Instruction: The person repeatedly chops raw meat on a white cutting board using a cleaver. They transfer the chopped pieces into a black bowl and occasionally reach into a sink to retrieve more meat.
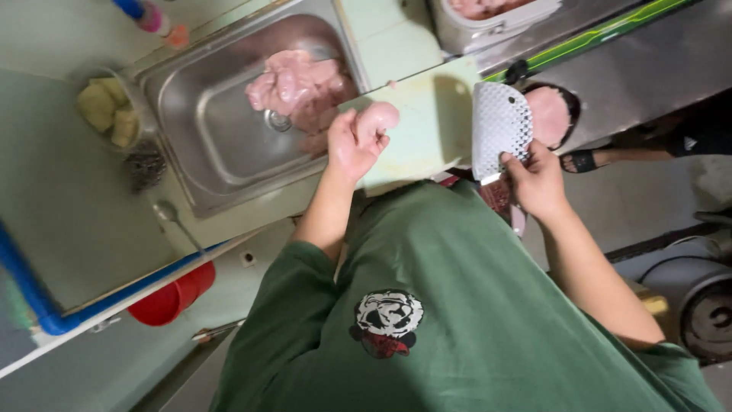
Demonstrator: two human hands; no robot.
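Note:
My left hand [352, 143] grips a pale pink piece of raw meat [379, 117] over the near edge of a light green cutting board [427, 114]. My right hand [537, 179] holds the handle of a broad cleaver [499, 128] with a dimpled blade, which stands over the board's right end. A steel sink [206, 122] to the left holds a pile of raw pink meat [297, 85] near its drain.
A dark bowl with pink meat [550, 114] sits right of the cleaver on a steel counter. A steel tray of meat [488, 15] stands at the top. Yellow sponges [107, 111] and a steel scourer [145, 164] lie left of the sink. A red bucket [171, 297] is below the counter.

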